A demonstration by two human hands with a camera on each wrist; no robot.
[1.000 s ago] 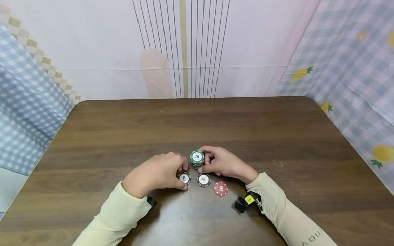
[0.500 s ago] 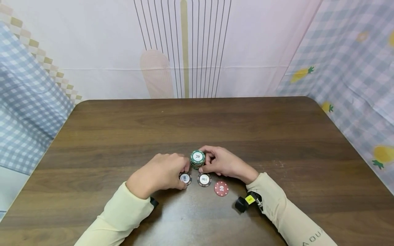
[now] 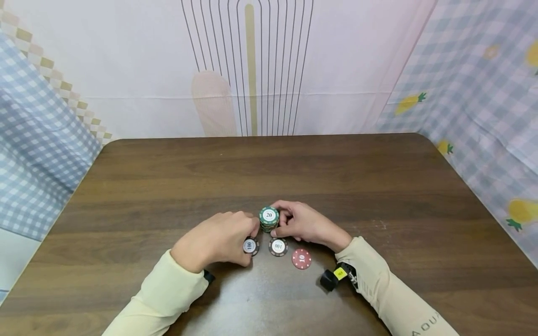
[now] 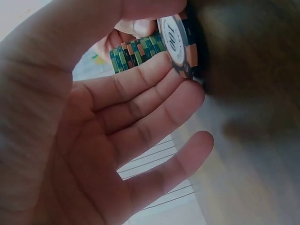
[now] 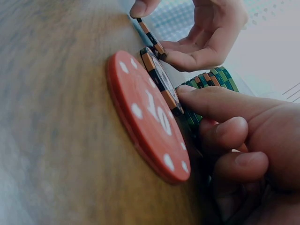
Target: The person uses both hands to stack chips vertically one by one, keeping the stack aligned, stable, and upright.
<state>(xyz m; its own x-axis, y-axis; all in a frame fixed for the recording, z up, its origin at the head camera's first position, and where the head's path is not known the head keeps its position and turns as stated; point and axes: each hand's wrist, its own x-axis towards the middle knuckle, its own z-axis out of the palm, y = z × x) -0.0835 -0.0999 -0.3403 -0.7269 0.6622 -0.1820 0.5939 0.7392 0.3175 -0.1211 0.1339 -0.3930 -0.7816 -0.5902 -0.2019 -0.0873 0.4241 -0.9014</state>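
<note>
My left hand (image 3: pixel 218 239) pinches a black poker chip marked 100 (image 3: pixel 250 246) between thumb and fingertips. In the right wrist view this chip (image 5: pixel 151 37) looks tilted a little off the table. Just to its right stands a stack of chips with a green 20 chip on top (image 3: pixel 269 215). The right hand (image 3: pixel 308 224) grips that stack from the right, index finger behind and thumb in front. The stack's edge shows green, black and orange bands in the left wrist view. A second black 100 chip (image 3: pixel 278 246) lies flat before the stack.
A red chip marked 10 (image 3: pixel 301 258) lies flat on the brown wooden table (image 3: pixel 269 177), right of the black chip. A small black device with a yellow label (image 3: pixel 332 277) sits by the right wrist. Patterned cloths (image 3: pixel 147 60) hang around the table.
The left thumb has shifted slightly toward the near edge beside the black chip. The right hand keeps its grip on the stack, and the other chips stay in place.
</note>
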